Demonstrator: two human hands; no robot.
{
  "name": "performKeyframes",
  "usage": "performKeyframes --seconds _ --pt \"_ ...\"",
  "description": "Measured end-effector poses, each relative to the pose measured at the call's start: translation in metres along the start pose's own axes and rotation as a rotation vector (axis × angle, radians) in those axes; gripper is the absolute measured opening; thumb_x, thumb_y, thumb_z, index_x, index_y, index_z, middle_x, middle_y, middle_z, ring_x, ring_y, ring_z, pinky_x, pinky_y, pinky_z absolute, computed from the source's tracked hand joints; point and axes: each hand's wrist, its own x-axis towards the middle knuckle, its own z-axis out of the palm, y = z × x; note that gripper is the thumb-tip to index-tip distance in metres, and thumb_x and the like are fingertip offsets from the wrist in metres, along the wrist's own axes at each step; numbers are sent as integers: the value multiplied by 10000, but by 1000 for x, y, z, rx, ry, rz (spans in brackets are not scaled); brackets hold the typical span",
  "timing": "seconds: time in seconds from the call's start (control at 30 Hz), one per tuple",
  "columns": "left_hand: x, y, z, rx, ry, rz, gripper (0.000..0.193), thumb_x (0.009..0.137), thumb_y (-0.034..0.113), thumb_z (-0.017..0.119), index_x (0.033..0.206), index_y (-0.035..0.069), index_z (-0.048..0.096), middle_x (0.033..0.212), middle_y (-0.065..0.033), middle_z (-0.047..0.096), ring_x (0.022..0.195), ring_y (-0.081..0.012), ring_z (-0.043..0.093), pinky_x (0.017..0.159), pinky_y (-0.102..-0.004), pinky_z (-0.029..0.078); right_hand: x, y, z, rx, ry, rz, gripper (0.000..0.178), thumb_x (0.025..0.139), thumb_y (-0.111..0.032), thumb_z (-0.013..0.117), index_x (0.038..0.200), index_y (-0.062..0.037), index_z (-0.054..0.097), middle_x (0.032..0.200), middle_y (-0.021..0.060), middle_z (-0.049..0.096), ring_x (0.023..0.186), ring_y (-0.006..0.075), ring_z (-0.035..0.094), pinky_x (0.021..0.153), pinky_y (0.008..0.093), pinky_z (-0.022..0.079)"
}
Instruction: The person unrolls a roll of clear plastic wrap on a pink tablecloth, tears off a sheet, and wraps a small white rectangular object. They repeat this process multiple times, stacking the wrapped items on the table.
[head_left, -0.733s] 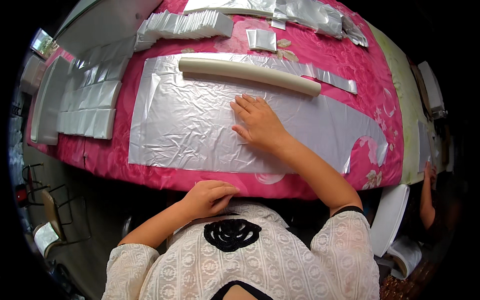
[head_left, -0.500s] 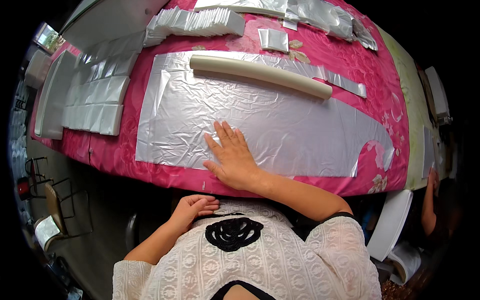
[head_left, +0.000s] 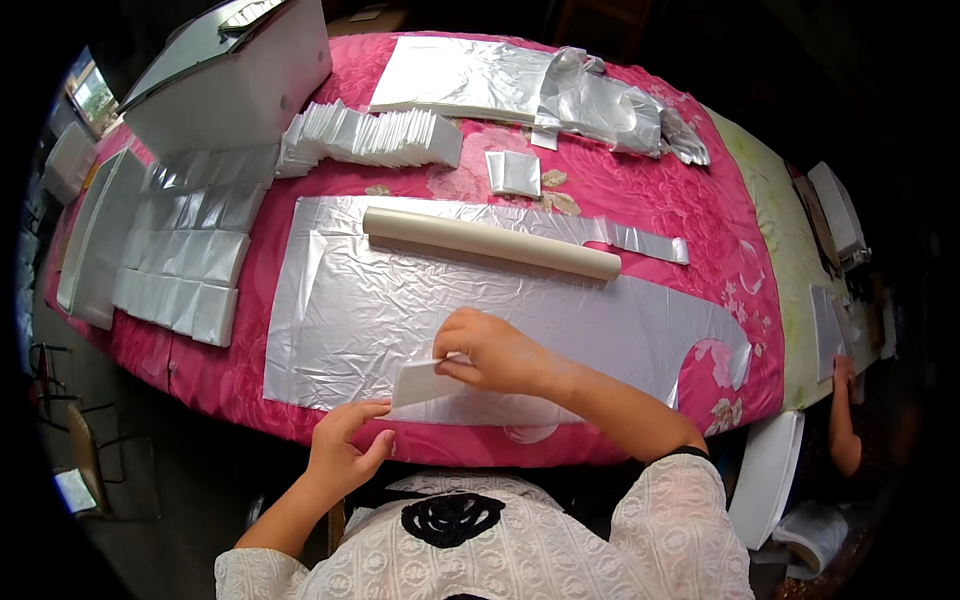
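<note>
A wide silvery plastic bag (head_left: 540,370) lies flat on the table, with handle-like cut-outs at its right end. My right hand (head_left: 485,350) is closed over its near side, pinching a flat white piece (head_left: 420,385). I cannot make out whether this is a separate card or a turned-up part of the bag. My left hand (head_left: 345,450) is at the near edge, fingers stretched out and thumb apart, fingertips touching or just beside the white piece's lower corner. A cream-coloured tube (head_left: 490,243) rests across the far part of the bag.
A pink floral cloth (head_left: 690,215) covers the table. At left are folded silvery packets (head_left: 185,255) and a white box (head_left: 230,85). Beyond the tube stand a row of packets (head_left: 370,135), two small packets (head_left: 515,173) and stacked bags (head_left: 460,75). Another person's hand (head_left: 843,375) shows at far right.
My right hand has gone from lying flat on the bag to pinching the white piece. My left hand has come up from my waist to the table's near edge. The view has shifted.
</note>
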Motion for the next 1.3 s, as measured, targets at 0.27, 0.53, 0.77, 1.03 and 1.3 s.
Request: performKeyframes --seconds 0.27,0.53,0.77,1.03,1.3 --pt "42 -17 17 139 76 157 229 693 37 654 919 31 619 1054 -122 613 1014 -295 564 859 -363 448 41 182 -113 283 963 609 210 791 -226 649 872 -32 662 801 72 668 721 163 621 654 293 467" --pt "47 -17 23 249 65 239 248 676 22 654 921 41 616 1118 -122 583 1104 -322 510 916 -402 415 44 163 -115 -372 799 936 361 767 -349 648 974 -53 645 951 120 650 871 265 620 764 372 475" --pt "46 -17 27 248 34 273 256 679 23 651 933 34 616 1136 -133 572 1118 -327 499 918 -406 419 -49 108 -58 -477 558 341 475 755 -338 666 1111 -33 585 1031 149 589 1000 303 533 868 382 417" --pt "77 23 82 215 -219 339 603 734 199 675 1260 36 429 1365 -221 324 1247 -394 337 1013 -438 314 -134 6 1 -187 332 653 515 835 -311 585 1218 21 492 1206 195 495 1100 352 464 953 418 355" --pt "88 48 139 349 -352 456 826 758 440 623 1342 -41 294 1428 -321 85 1322 -485 101 1077 -478 178 -198 77 -10 -535 447 521 512 893 -285 466 1302 17 403 1393 198 331 1295 340 306 1063 426 236"
